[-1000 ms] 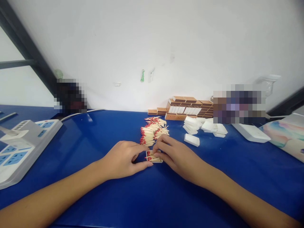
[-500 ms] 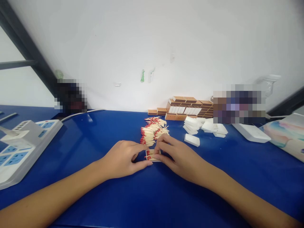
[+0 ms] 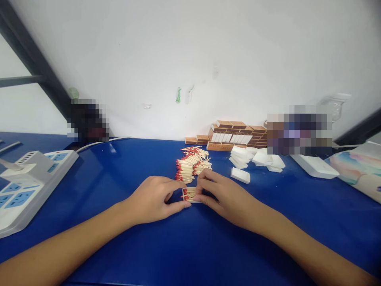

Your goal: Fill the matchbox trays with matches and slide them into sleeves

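A small white matchbox tray (image 3: 183, 194) lies on the blue table, partly filled with red-tipped matches (image 3: 189, 193). My left hand (image 3: 156, 200) grips the tray's left end between thumb and forefinger. Over the tray's right side, my right hand (image 3: 218, 194) has its thumb and fingers closed on the matches inside, hiding that end of the tray. Just behind the tray lies a loose pile of matches (image 3: 186, 170), with their red heads mostly to the left.
Brown matchboxes (image 3: 235, 139) are stacked against the wall. Several white trays (image 3: 263, 157) lie in front of them, and a single tray (image 3: 240, 175) is nearer me. A large power strip (image 3: 56, 174) stands at left; a white box (image 3: 315, 166) sits at right.
My right hand has shifted very slightly to the right over the tray, showing a little more of the matches. My left hand keeps its place.
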The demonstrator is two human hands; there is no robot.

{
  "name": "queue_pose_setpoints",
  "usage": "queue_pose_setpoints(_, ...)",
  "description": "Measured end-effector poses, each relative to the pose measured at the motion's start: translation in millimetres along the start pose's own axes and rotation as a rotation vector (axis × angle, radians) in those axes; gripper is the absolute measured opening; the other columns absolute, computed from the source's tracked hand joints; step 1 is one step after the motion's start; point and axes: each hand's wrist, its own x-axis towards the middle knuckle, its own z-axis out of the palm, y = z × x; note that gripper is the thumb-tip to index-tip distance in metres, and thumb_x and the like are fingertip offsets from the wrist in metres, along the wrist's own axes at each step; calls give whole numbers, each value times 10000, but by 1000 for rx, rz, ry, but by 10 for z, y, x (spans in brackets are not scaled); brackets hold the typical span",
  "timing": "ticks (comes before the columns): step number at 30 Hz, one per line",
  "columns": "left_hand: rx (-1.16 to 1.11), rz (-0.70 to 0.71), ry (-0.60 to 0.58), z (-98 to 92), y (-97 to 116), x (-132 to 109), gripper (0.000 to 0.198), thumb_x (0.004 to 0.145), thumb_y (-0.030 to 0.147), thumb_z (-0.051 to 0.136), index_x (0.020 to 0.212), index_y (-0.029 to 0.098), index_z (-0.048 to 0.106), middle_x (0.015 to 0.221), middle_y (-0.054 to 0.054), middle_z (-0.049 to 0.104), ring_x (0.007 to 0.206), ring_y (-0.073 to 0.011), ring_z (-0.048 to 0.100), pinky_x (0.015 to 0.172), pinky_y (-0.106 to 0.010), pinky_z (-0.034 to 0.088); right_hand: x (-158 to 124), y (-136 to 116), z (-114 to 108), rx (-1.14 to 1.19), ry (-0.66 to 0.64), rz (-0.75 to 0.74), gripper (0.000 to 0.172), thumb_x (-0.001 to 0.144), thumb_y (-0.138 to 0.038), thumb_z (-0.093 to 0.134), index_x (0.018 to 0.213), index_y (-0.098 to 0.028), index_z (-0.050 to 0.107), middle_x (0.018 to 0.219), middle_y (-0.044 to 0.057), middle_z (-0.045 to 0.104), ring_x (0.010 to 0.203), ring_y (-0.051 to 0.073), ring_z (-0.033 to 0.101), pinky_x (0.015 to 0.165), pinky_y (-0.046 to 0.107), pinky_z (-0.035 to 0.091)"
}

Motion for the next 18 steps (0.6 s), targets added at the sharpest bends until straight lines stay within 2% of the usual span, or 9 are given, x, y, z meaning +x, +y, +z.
queue_pose_setpoints(18, 5, -2, -25, 3, -24, -2, 399, 951, 516, 668, 1174, 190, 725, 674, 25, 605, 612, -136, 566, 587, -258, 395, 10, -23, -1, -15, 13, 12, 97, 1024, -210, 572, 930, -191, 588, 1008, 51, 578, 862, 175, 592, 725, 296, 496)
